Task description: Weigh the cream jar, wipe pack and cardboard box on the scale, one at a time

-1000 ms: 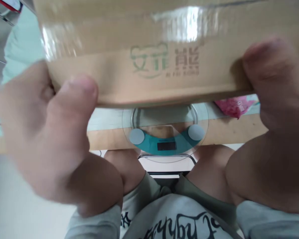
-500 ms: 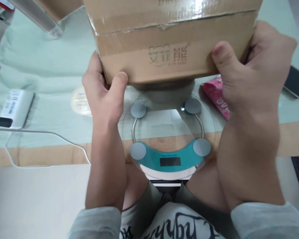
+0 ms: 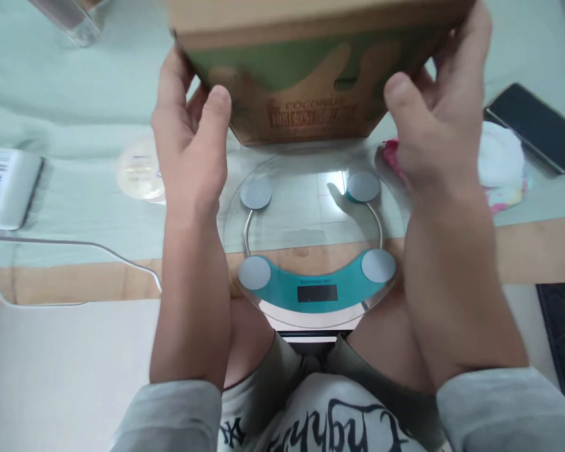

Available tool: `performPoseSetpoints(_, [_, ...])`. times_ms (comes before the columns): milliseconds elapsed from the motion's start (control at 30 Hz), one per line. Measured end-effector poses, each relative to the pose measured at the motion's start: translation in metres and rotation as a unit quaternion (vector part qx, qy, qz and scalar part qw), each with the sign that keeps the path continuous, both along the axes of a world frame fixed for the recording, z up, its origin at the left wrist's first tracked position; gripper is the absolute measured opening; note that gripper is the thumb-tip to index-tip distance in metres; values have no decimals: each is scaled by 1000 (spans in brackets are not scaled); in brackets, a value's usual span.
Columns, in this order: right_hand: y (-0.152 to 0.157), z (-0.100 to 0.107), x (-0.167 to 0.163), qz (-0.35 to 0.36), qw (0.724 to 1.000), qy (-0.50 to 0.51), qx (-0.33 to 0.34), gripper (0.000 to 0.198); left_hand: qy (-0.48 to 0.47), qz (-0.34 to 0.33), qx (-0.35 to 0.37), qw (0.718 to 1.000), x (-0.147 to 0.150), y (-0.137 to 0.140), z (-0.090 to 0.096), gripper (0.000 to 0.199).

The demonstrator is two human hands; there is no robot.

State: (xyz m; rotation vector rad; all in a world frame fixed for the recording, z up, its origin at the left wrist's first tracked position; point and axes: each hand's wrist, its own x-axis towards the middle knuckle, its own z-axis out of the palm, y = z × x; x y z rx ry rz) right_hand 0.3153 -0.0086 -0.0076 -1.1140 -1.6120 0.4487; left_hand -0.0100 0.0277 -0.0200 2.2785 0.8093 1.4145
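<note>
A brown cardboard box point(image 3: 306, 94) with green print and the word COCONUT is held up between my two hands. My left hand point(image 3: 191, 138) grips its left side, the thumb against the near face. At the right side my right hand point(image 3: 437, 119) holds it the same way. The box's top edge runs out of the picture. Below and nearer to me lies a round glass bathroom scale point(image 3: 317, 295) with a teal strip, a dark display and several silver pads. Part of its far rim is close under the box.
A white device with a label point(image 3: 12, 188) and a white cable point(image 3: 98, 246) lie at left. Beside my left wrist is a round pale disc point(image 3: 139, 169). A black phone point(image 3: 537, 125), a white round item point(image 3: 499, 154) and a pink packet point(image 3: 393, 157) are at right.
The box has tilted in my hands, so a green-printed face now shows instead of the taped plain one. My right hand has moved left and up, uncovering the white round item.
</note>
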Motion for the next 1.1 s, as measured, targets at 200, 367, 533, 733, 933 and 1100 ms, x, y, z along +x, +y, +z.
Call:
performPoseSetpoints(200, [-28,35,15,-199,966,-134,-99,37,-115,109,-101,982,-2,-28,23,30])
performPoseSetpoints(367, [-61,68,20,-368,790,-298,-390,90,-169,103,-120,973,7,-36,37,30])
performPoseSetpoints(533, [-77,63,30,-345,761,-355,-420,91,-168,94,-105,976,20,-34,34,29])
performPoseSetpoints(733, [-77,62,36,-332,783,-347,-394,96,-146,37,-92,984,22,-32,35,31])
performPoseSetpoints(933, [-97,73,41,-231,898,-322,-191,98,-153,39,-68,985,20,-27,33,25])
performPoseSetpoints(1100, [-111,75,4,-41,936,-342,-76,76,-124,89,-66,986,31,-43,43,23])
